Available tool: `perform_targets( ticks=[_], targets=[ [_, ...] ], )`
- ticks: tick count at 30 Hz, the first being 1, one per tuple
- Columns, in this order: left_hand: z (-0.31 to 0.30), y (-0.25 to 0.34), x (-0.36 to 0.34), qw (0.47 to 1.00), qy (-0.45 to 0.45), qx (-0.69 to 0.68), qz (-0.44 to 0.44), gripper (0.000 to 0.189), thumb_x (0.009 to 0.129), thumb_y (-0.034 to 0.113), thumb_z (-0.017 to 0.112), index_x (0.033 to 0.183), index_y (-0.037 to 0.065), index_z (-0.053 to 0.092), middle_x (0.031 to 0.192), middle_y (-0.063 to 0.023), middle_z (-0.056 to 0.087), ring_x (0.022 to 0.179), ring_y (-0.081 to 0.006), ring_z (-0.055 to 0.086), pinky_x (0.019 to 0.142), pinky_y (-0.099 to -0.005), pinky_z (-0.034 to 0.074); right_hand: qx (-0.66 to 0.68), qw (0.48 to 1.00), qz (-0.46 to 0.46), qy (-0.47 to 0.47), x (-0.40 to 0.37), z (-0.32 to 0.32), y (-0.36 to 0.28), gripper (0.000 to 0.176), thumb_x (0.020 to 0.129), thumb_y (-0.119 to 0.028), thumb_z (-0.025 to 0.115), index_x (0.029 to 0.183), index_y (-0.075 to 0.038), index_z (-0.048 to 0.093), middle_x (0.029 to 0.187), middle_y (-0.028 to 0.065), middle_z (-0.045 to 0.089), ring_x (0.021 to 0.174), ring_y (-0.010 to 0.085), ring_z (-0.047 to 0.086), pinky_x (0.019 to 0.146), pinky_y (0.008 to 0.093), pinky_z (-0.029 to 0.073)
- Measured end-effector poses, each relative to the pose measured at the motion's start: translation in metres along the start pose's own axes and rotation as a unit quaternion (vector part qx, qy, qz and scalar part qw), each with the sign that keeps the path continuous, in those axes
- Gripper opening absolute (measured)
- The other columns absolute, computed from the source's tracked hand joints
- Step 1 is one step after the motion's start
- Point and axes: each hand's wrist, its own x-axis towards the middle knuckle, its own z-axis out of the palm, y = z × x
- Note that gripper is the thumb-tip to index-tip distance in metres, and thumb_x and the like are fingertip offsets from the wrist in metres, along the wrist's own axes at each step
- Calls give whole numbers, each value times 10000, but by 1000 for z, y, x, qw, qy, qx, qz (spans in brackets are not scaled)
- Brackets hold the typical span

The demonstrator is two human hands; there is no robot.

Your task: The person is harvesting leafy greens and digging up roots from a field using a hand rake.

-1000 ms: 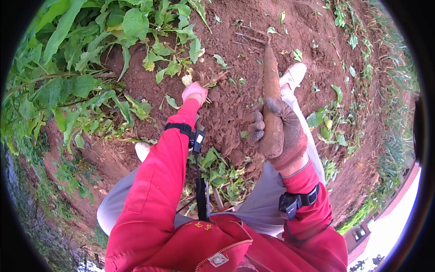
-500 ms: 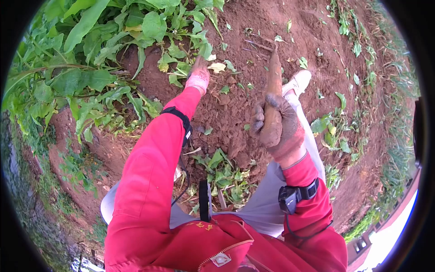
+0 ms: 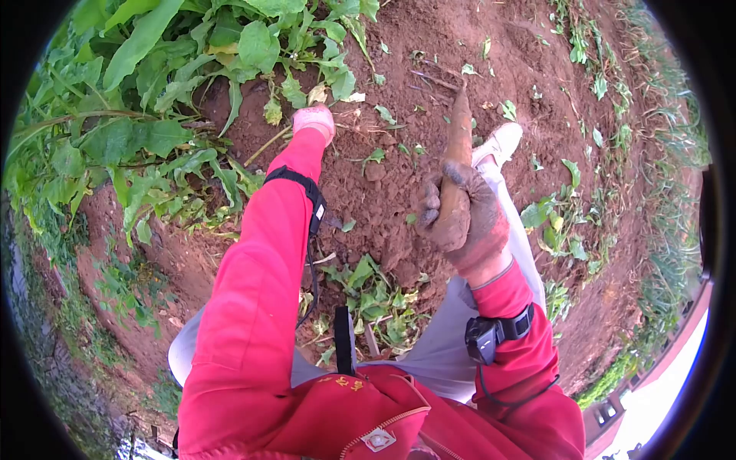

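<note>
My right hand (image 3: 468, 215), in a soil-caked glove, grips a long brown root (image 3: 458, 153) that points away from me over the red earth. My left hand (image 3: 314, 119), in a pink glove, reaches far forward at the foot of the leafy green plants (image 3: 153, 92); its fingers are down at the plant stems and soil, and whether they grasp anything is hidden. Both arms wear red sleeves with black wrist straps.
Red loose soil (image 3: 391, 176) lies ahead, strewn with torn leaves. Dense green plants fill the left side. My white shoe (image 3: 498, 142) and grey trouser leg extend under the right hand. Grass and weeds (image 3: 652, 153) border the right edge.
My left arm has stretched further forward and left, from the bare soil to the base of the green plants. The right hand keeps hold of the root, nearly still.
</note>
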Motion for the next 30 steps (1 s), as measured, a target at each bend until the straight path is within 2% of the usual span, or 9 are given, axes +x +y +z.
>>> perform_targets(
  ticks=[5, 8, 11, 19, 21, 23, 26, 29, 30],
  targets=[
    [-5, -1, -7, 999, -39, 1, 10, 301, 772, 160, 539, 1032, 34, 626, 1046, -150, 628, 969, -279, 616, 806, -372, 497, 23, 999, 9, 36, -1, 4, -1, 204, 819, -217, 560, 882, -35, 493, 692, 90, 528, 606, 231, 545, 574, 367, 484],
    [7, -5, -9, 999, 18, -28, 15, 300, 777, 170, 540, 1032, 35, 624, 1031, -164, 629, 964, -289, 616, 805, -372, 498, 39, 999, 17, 21, 0, 2, 0, 198, 818, -214, 559, 887, -41, 492, 690, 92, 531, 606, 232, 549, 570, 365, 485],
    [14, -7, -14, 997, 29, -65, 15, 276, 760, 163, 535, 981, 16, 611, 995, -206, 624, 956, -331, 605, 825, -397, 483, 34, 999, 12, 22, -2, 2, -1, 194, 818, -212, 556, 889, -43, 492, 691, 93, 532, 608, 234, 552, 563, 364, 486],
    [28, -6, -55, 985, 33, -157, -62, 306, 735, 200, 610, 988, 28, 598, 960, -228, 624, 928, -357, 608, 794, -403, 488, -4, 1000, -5, 22, -2, 2, -1, 193, 822, -219, 536, 859, -33, 496, 692, 98, 540, 597, 241, 550, 558, 369, 488],
    [45, -16, -83, 984, 32, -164, -61, 327, 732, 205, 601, 1008, 32, 571, 961, -231, 621, 930, -357, 605, 803, -402, 482, -7, 1000, -15, -6, -1, 2, 1, 194, 823, -223, 531, 846, -34, 495, 685, 101, 542, 594, 246, 549, 563, 374, 482],
    [82, -29, -107, 986, -19, -153, -66, 351, 720, 214, 584, 1029, 56, 535, 967, -228, 618, 936, -357, 600, 821, -408, 466, -14, 1000, -19, -10, 1, 2, 2, 193, 822, -224, 529, 834, -36, 490, 670, 104, 542, 589, 252, 547, 567, 377, 474],
    [108, -53, -134, 972, -42, -214, -91, 405, 703, 213, 563, 1075, 69, 493, 978, -235, 611, 952, -373, 586, 831, -422, 452, -22, 999, -20, -12, 0, 5, 1, 192, 819, -223, 530, 826, -36, 486, 651, 106, 539, 583, 257, 544, 571, 379, 463],
    [114, -79, -129, 923, 76, -344, -154, 462, 700, 214, 566, 1121, 51, 467, 1004, -251, 598, 966, -380, 576, 837, -420, 449, -30, 999, -38, -20, 2, 2, 4, 194, 816, -222, 535, 832, -36, 484, 642, 107, 538, 584, 259, 544, 571, 380, 460],
    [163, -100, -99, 826, 186, -515, -132, 507, 692, 202, 582, 1152, 31, 455, 1016, -261, 587, 979, -381, 570, 839, -417, 447, -34, 998, -49, -23, 4, 1, 4, 195, 815, -222, 537, 835, -35, 483, 641, 107, 538, 585, 260, 545, 571, 380, 460]
  ],
)
